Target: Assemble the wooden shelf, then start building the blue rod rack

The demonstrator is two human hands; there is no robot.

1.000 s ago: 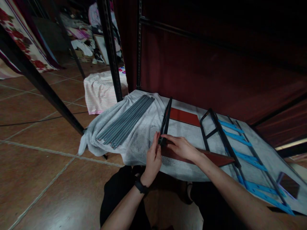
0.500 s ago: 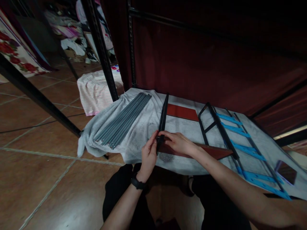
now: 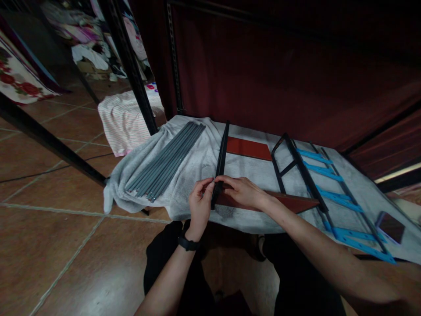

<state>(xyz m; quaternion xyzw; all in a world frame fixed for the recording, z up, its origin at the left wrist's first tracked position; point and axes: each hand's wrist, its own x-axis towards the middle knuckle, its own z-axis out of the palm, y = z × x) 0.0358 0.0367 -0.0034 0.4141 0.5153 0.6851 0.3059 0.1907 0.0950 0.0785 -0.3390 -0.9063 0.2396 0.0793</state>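
Over the near end of a black metal frame (image 3: 222,151), my left hand (image 3: 200,202) and my right hand (image 3: 244,191) meet at the fingertips. Both are closed in a pinch beside the bar; whatever lies between the fingers is too small to make out. The frame joins two reddish-brown boards, a far board (image 3: 249,148) and a near board (image 3: 292,202) partly covered by my right forearm. At its right end stands a black looped side frame (image 3: 288,166). A bundle of grey metal tubes (image 3: 167,160) lies left of my hands.
Grey cloth (image 3: 184,199) covers the low surface. Blue slotted strips (image 3: 332,173) with dark rods lie to the right, near a phone (image 3: 390,227). Black metal posts (image 3: 130,70) rise at the left, and a dark red curtain (image 3: 263,74) hangs behind.
The view has shifted slightly. My left hand has come a little away from the bar, with its fingertips now higher and bent inward. My right fingers reach farther across the bar.
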